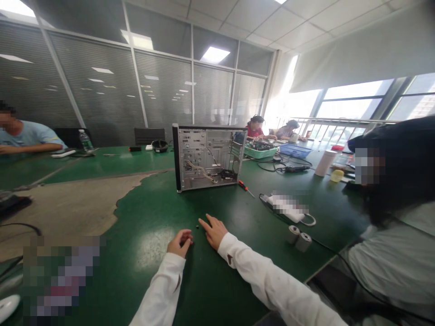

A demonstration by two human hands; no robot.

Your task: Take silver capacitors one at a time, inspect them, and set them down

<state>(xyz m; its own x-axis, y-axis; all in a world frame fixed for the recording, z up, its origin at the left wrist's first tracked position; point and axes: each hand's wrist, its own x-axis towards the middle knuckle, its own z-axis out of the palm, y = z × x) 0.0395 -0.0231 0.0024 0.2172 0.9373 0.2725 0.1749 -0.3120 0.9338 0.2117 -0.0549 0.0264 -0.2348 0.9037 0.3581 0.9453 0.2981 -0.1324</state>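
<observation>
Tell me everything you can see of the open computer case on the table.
The desktop computer case stands upright on the green table, its open side facing the camera, with no side panel in place. Its silver sheet-metal interior shows cut-outs, a bundle of pale cables, a thin dark wire and a dark fan-like part low down. A black bezel runs along its left edge. Only the tabletop appears to touch it.

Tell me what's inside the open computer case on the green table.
Inside the open desktop computer case, a bundle of pale wires and a black fan show against the metal panels. Whatever lies behind those panels is covered and cannot be seen.
</observation>
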